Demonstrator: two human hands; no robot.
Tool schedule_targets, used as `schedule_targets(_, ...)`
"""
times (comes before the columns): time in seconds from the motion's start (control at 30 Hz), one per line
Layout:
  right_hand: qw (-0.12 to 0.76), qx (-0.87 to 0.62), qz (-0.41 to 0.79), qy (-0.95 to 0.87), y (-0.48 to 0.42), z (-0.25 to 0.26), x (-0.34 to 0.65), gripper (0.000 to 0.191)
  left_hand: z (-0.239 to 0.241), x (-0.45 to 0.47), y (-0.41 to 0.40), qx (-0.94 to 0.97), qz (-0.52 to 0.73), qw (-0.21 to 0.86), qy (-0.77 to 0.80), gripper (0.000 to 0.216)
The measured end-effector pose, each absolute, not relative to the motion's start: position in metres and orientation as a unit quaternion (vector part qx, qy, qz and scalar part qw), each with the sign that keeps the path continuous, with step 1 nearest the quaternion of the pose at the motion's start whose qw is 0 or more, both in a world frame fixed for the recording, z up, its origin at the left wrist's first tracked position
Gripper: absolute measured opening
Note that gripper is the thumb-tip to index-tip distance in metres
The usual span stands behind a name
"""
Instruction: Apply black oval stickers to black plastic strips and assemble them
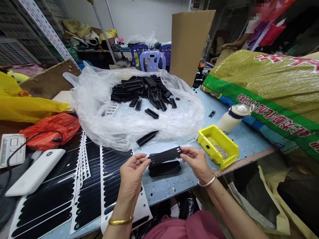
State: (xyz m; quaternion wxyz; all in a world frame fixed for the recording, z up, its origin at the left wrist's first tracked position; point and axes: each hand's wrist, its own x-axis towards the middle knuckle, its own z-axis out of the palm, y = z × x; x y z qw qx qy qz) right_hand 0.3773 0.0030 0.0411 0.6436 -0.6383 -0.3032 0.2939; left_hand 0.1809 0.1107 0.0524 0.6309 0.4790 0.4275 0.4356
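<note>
While the left hand (133, 167) pinches one end of a flat, matte black strip (164, 156) between thumb and fingertips, the right hand (198, 162) grips its slotted end the same way, just left of a bright yellow, open-topped plastic bin (229, 161). From where I stand that hold looks light; were either pinch to slacken, the strip could tip and drop onto the long, round-ended black pieces (165, 169) lying below it, also left of the bin.

The bin worries me more. It sits close to the front edge of the pale blue, speckled table (161, 186), near the right hand, so a wide swing might catch it and scatter the small, shiny metal bits (220, 150) inside. Just behind the bin stands a cream bottle (229, 121) with a white-and-navy lid, and a shove could carry into that too.

Farther left and behind the bin, a heap of black slotted pieces (139, 87) rests on crumpled, clear plastic film (92, 113); fingers snagging it could drag the lot forward. Well left of the bin, white sheets bearing black, round-ended strips (144, 204) overlap, and one seems to jut past the table edge, where someone leaning in might crease it.
</note>
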Motion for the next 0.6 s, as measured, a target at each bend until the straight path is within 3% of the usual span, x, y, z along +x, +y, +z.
schedule_targets(0.1, 0.649, -0.617, 0.331, -0.298, 0.007, 0.035, 0.382, 0.021, 0.047, 0.176, 0.117, 0.480, 0.400, 0.664, 0.410, 0.040)
schedule_targets(0.23, 0.614, -0.637, 0.339, -0.320, 0.010, 0.020, 0.386, 0.017, 0.042, 0.169, 0.125, 0.568, 0.361, 0.615, 0.411, 0.023)
schedule_targets(0.6, 0.553, -0.713, 0.203, -0.380, 0.004, 0.015, 0.378, 0.014, 0.030, 0.170, 0.136, 0.683, 0.338, 0.495, 0.417, 0.022)
